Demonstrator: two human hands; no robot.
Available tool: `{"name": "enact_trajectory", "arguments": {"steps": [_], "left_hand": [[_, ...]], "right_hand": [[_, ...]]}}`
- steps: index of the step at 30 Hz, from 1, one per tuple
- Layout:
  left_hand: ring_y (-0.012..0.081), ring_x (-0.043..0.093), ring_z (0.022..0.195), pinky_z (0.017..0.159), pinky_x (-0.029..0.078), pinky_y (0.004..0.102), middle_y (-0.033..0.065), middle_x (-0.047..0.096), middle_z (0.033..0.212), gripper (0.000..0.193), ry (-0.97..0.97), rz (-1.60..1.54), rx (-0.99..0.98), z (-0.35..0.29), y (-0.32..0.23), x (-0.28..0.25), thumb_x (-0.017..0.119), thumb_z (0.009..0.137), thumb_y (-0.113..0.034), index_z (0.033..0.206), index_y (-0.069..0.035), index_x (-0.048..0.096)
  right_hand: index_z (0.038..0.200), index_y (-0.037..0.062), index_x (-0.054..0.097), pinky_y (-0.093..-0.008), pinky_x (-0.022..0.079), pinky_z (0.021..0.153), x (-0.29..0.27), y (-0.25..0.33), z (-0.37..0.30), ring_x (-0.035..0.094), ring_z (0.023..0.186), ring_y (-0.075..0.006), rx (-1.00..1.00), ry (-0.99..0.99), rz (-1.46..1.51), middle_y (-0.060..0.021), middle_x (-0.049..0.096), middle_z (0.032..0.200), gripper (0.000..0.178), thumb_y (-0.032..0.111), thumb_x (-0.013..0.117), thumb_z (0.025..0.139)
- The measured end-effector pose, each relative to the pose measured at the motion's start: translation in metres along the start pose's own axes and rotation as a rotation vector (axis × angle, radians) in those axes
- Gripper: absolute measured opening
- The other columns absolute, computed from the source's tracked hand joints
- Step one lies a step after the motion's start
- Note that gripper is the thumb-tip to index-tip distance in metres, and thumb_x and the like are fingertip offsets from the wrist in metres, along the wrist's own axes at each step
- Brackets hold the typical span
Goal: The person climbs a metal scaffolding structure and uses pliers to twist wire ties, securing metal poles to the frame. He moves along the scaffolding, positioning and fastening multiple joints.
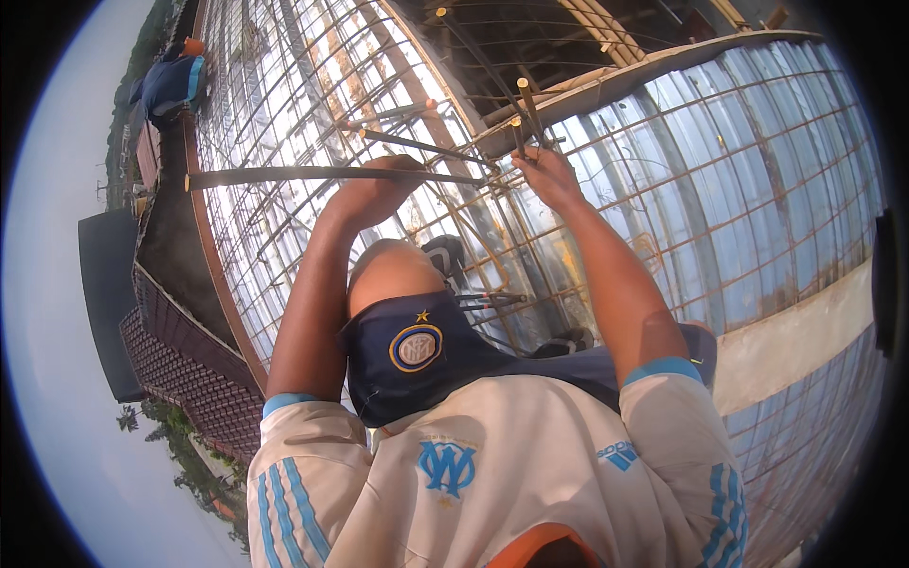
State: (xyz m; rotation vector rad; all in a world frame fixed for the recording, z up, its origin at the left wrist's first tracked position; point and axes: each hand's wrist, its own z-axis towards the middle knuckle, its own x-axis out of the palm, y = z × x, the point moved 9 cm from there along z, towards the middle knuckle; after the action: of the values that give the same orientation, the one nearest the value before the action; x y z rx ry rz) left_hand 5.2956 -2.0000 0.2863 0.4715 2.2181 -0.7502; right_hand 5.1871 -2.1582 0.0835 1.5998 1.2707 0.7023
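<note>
My left hand (379, 192) is bent at the wrist beside a long dark reinforcing bar (275, 176), which crosses in front of it; its fingers are hidden. My right hand (549, 177) is closed at the foot of a short upright bar (518, 135), fingertips pressed together. What they pinch is too small to make out. A second upright bar (530, 109) rises just behind that hand. Between both hands, another dark bar (417, 143) slants toward the same junction, where several bars meet over the steel mesh.
Rusty mesh (705, 204) covers shiny corrugated metal sheets (663, 142) on both sides. A wooden-edged opening (568, 95) lies ahead. My knee (393, 275) and shoe (445, 257) are close below my hands. At the far left, another person (175, 85) bends near the roof edge, above tiled roofs (189, 369).
</note>
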Motion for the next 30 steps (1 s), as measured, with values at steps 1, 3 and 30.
{"name": "enact_trajectory", "arguments": {"steps": [1,3,30], "left_hand": [[0.0351,0.064,0.089,0.083,0.049,0.0407,0.0220,0.066,0.095,0.034,-0.120,-0.068,0.021,-0.026,-0.027,-0.016,0.054,0.090,-0.026,0.102,0.004,0.064],[0.0350,0.064,0.089,0.083,0.050,0.0401,0.0230,0.065,0.098,0.035,-0.298,-0.035,-0.015,-0.071,-0.054,-0.037,0.056,0.089,-0.027,0.099,0.005,0.064],[0.0360,0.065,0.079,0.069,0.048,0.0428,0.0223,0.064,0.082,0.020,-0.544,-0.420,0.176,0.076,-0.032,0.112,0.051,0.093,-0.015,0.105,0.000,0.056]], "right_hand": [[0.112,0.0069,0.064,-0.0347,0.041,0.094,-0.008,-0.005,0.004,0.058,0.108,-0.0233,-0.012,-0.025,0.003,-0.0127,0.064,0.113,0.034,0.032,0.060,0.089],[0.113,0.0071,0.064,-0.0354,0.041,0.095,-0.011,-0.001,0.005,0.057,0.111,-0.0240,-0.024,-0.040,-0.011,-0.0132,0.062,0.116,0.035,0.033,0.060,0.089],[0.114,0.0041,0.057,-0.0254,0.039,0.053,-0.023,0.008,-0.031,0.051,0.061,-0.0124,-0.111,0.162,0.416,-0.0020,0.053,0.066,0.057,0.056,0.052,0.091]]}}
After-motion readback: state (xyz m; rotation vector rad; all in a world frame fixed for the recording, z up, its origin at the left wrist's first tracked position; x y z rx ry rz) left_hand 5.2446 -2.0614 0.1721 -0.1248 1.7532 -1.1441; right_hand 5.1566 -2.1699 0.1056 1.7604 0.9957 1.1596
